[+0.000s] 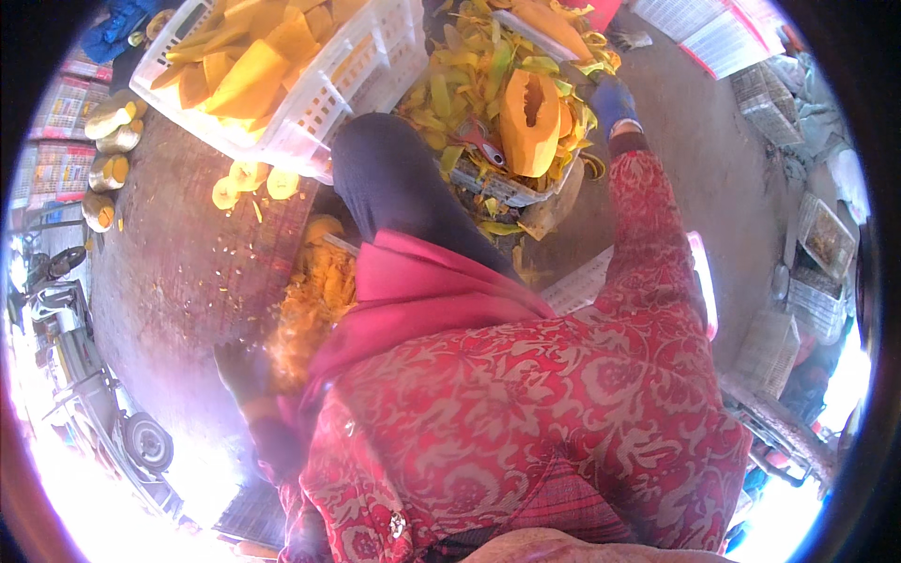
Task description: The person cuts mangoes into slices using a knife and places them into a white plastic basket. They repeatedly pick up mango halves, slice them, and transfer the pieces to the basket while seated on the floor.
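My right hand [614, 105], in a blue glove, is at the right edge of a crate [503, 188] heaped with yellow-green peelings [450, 91]. Whether its fingers grip anything is hidden by blur. On the peelings lie a peeled, hollowed pumpkin piece [529, 134] and a red-handled tool [480, 143], perhaps a peeler. Farther back, another peeled orange piece [552, 28] rests by a pale board [533, 35]. My left hand [238, 369] hangs low at the left, fingers apart and holding nothing visible, beside a heap of stringy orange pulp [310, 317].
A white plastic crate [352, 88] full of cut pumpkin slabs [253, 70] stands ahead left. Several round cut ends [246, 176] lie before it on the floor. Whole pumpkins [109, 172] line the left; a parked vehicle [105, 394] stands lower left. More crates [767, 102] stand at the right.
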Available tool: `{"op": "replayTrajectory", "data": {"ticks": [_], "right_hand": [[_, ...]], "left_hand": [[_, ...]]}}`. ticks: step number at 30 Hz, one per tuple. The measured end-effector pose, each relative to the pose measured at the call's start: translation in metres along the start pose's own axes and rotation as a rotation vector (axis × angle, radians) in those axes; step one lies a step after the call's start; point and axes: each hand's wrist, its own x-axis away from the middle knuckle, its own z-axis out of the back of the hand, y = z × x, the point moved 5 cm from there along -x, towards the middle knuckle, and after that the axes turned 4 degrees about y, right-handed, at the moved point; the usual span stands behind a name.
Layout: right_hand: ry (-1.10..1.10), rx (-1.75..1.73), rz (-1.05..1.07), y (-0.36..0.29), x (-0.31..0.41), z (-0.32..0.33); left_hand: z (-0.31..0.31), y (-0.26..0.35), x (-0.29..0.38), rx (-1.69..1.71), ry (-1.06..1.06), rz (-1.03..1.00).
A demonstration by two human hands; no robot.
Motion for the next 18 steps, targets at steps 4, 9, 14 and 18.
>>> {"op": "replayTrajectory", "data": {"ticks": [4, 9, 14, 18], "right_hand": [[-0.103, 0.115, -0.022, -0.001, 0.004, -0.018], [0.037, -0.016, -0.115, -0.042, 0.058, -0.011], [-0.308, -0.378, -0.179, -0.066, 0.077, -0.051], [-0.139, -0.413, 0.001, -0.056, 0.069, -0.070]], "left_hand": [[-0.029, -0.066, 0.023, 0.778, -0.101, 0.400], [-0.032, -0.099, 0.034, 1.385, 0.105, 0.930], [-0.016, -0.051, 0.009, 1.270, 0.229, 0.845], [-0.005, 0.020, -0.008, 1.449, 0.302, 0.918]]}}
